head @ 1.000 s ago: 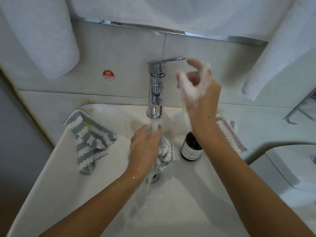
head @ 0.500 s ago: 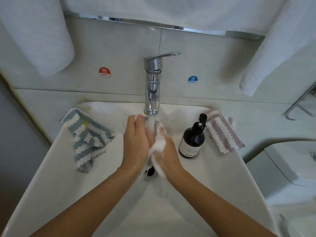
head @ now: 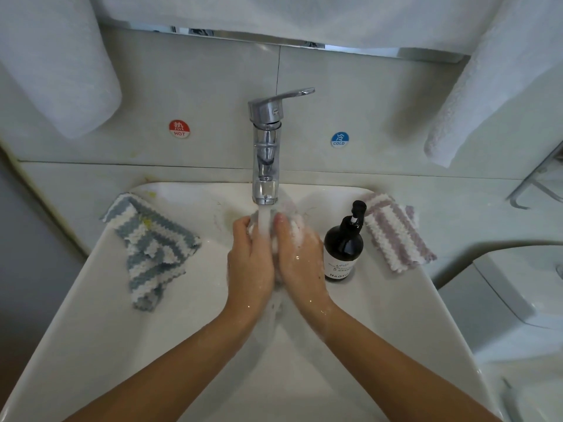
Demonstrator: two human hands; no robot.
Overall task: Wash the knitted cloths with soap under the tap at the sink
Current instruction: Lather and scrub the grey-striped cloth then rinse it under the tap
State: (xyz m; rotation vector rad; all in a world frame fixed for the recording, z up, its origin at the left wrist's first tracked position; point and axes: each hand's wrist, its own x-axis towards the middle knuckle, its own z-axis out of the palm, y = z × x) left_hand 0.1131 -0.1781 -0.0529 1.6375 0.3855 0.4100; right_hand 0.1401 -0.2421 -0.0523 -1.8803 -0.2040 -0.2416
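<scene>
Water runs from the chrome tap into the white sink. Under the stream my left hand and my right hand press together around a foamy knitted cloth, which is mostly hidden between them; only a soapy white bit shows. A blue-and-white striped knitted cloth lies crumpled on the sink's left rim. A purple-and-white striped knitted cloth lies on the right rim. A dark soap pump bottle stands upright just right of my right hand.
White towels hang at upper left and upper right. Red HOT and blue COLD stickers mark the tiled wall. A white toilet tank sits to the right of the sink.
My foamy right hand came down from beside the tap lever and joined my left hand on the cloth under the stream. The hands now sit closed together around it.
</scene>
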